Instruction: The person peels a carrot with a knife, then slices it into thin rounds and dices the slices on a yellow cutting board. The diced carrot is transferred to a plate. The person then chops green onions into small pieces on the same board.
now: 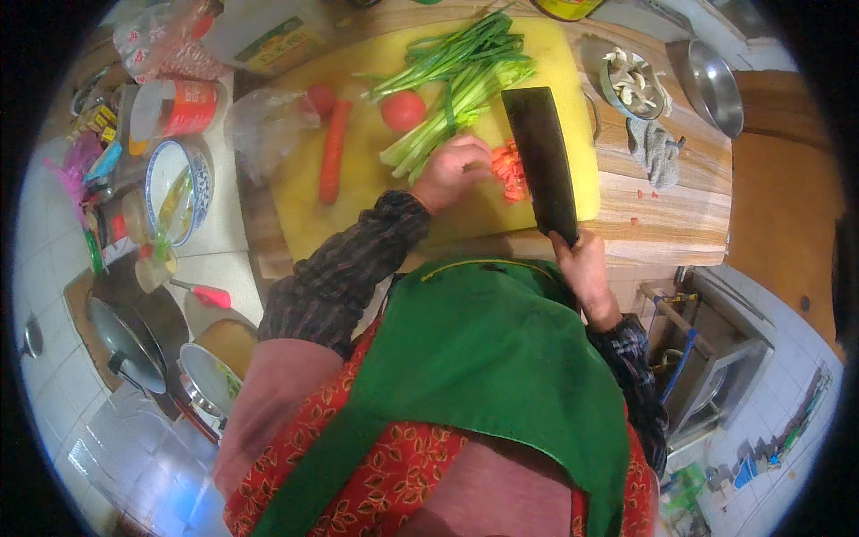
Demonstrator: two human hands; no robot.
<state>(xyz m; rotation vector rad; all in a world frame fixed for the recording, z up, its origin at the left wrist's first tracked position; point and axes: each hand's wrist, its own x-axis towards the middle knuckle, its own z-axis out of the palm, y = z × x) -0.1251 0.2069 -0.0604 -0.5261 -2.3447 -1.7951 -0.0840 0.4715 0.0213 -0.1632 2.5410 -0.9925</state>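
My right hand (582,265) grips the handle of a broad dark cleaver (542,151). Its blade is over the right part of a yellow cutting board (580,127), beside a small heap of chopped orange-red pieces (509,173), which look like carrot. On the heap's left side is my left hand (456,164), its fingers bent towards the pieces; whether anything is pinched between them cannot be seen. Cut celery stalks (429,137) and green onion or garlic leaves (463,50) lie beyond that hand. Further left are a tomato (403,111), a whole carrot (333,154) and a second tomato (318,101).
A clear plastic bag (265,127) touches the board's left side. Left of it stand a red-labelled jar (181,107) and a blue-and-white bowl (156,191). At right are a bowl of sliced mushrooms (634,84), a grey cloth (654,154) and a steel basin (715,87).
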